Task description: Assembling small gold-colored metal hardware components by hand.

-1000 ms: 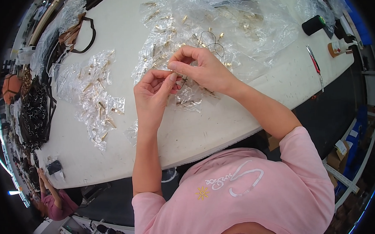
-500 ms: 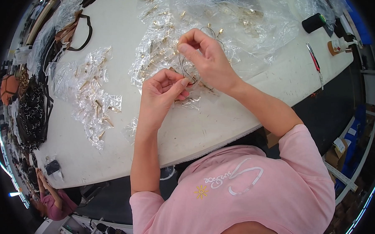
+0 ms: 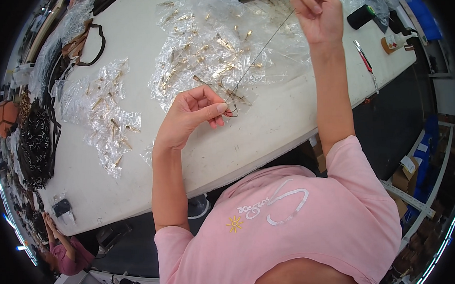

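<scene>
A thin dark thread [image 3: 265, 48] runs taut in a slanting line between my two hands. My left hand [image 3: 192, 115] pinches its near end between thumb and forefinger, where a small loop hangs by the fingertips. Raised toward the far right, my right hand [image 3: 319, 17] grips the other end with its fingers closed. Just beyond the left fingers lies a small gold-tipped piece [image 3: 198, 79]; I cannot tell whether the thread joins it. Under the thread spread clear plastic bags [image 3: 183, 60] with several small gold-coloured metal pieces.
Another heap of clear bags [image 3: 107, 114] with gold pieces lies left. At the right are a black thread spool [image 3: 360, 17], red-handled tweezers or snips [image 3: 364, 60] and a small amber-and-white bottle [image 3: 392, 43]. Black straps [image 3: 34, 145] pile along the left edge, near another person's hands [image 3: 52, 228].
My right hand has swung up and to the right, drawing the looped thread out straight. The left hand has stayed nearly in place, still pinching. My view has shifted slightly.
</scene>
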### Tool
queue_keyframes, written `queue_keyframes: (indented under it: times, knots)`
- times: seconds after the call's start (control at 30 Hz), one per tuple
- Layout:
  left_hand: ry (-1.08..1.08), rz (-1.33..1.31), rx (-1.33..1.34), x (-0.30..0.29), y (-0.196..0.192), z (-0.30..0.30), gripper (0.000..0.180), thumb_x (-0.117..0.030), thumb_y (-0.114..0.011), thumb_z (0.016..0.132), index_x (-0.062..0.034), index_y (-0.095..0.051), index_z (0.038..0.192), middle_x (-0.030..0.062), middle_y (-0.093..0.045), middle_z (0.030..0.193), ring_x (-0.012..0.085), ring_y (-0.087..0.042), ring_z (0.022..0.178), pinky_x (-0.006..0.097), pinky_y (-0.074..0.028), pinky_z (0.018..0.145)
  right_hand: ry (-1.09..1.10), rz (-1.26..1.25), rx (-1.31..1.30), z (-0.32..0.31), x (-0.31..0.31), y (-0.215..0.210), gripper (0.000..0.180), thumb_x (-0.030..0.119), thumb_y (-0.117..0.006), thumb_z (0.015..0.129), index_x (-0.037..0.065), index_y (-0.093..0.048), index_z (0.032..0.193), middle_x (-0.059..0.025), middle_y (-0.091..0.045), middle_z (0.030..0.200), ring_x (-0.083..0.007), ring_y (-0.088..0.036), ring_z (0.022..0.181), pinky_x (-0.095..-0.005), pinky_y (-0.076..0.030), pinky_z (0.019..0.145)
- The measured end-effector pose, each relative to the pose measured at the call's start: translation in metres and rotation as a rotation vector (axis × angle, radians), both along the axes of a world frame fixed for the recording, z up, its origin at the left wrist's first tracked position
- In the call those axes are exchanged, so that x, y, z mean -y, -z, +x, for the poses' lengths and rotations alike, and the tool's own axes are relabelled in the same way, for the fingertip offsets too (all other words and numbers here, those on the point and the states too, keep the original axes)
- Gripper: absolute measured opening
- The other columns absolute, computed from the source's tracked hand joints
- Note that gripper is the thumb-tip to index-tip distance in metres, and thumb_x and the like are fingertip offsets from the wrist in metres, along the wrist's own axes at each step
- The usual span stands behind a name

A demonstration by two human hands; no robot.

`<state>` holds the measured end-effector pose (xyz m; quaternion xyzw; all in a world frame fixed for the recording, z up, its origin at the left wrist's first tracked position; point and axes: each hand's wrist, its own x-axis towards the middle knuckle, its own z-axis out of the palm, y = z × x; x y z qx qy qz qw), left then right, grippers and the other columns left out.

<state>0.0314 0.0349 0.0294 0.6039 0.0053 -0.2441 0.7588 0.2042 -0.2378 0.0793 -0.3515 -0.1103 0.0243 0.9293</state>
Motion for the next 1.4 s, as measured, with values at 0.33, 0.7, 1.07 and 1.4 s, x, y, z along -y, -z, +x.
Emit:
queue_keyframes:
  times: [0.33,0.7,1.07,1.4]
  knots:
    - [0.024,0.022,0.008,0.0,-0.011,-0.008,0.009,-0.007,-0.071,0.087,-0.0032,-0.063,0.085,0.0084,-0.07,0.081,0.0088,-0.062,0.065,0.023,-0.051,0.062,0.439,-0.286,0.268,0.051,0.173,-0.09,0.036,0.002,-0.041,0.1,0.009,-0.03,0.067,0.0017,-0.029,0.063,-0.0087,-0.025,0.051,-0.0296,-0.021,0.047]
    - [0.087,0.21,0.078,-0.011,-0.001,-0.011,0.008,-0.008,-0.069,0.088,-0.0033,-0.063,0.085,0.0045,-0.068,0.081,0.0071,-0.062,0.071,0.023,-0.052,0.066,0.89,-0.703,-0.01,0.036,0.31,-0.044,0.034,0.0,-0.044,0.095,0.011,-0.029,0.066,0.0025,-0.027,0.06,-0.0095,-0.023,0.047,-0.0297,-0.022,0.045]
    - [-0.02,0.105,0.089,-0.007,-0.011,-0.012,0.008,-0.01,-0.069,0.089,-0.0037,-0.063,0.088,0.0082,-0.07,0.081,0.0086,-0.062,0.069,0.023,-0.05,0.064,-0.401,-1.097,0.281,-0.128,-0.02,-0.006,0.028,0.013,-0.048,0.1,0.003,-0.059,0.124,-0.0064,-0.068,0.11,-0.0102,-0.063,0.079,-0.0233,-0.052,0.06]
    - [-0.16,0.185,0.126,0.007,-0.021,-0.037,0.008,-0.009,-0.07,0.089,-0.0039,-0.064,0.091,0.0074,-0.071,0.082,0.0093,-0.062,0.069,0.023,-0.047,0.062,-1.003,-0.869,0.097,-0.129,-0.034,0.016,0.02,0.021,-0.053,0.1,0.004,-0.062,0.107,0.0068,-0.043,0.06,-0.0016,-0.037,0.046,-0.0189,-0.03,0.043]
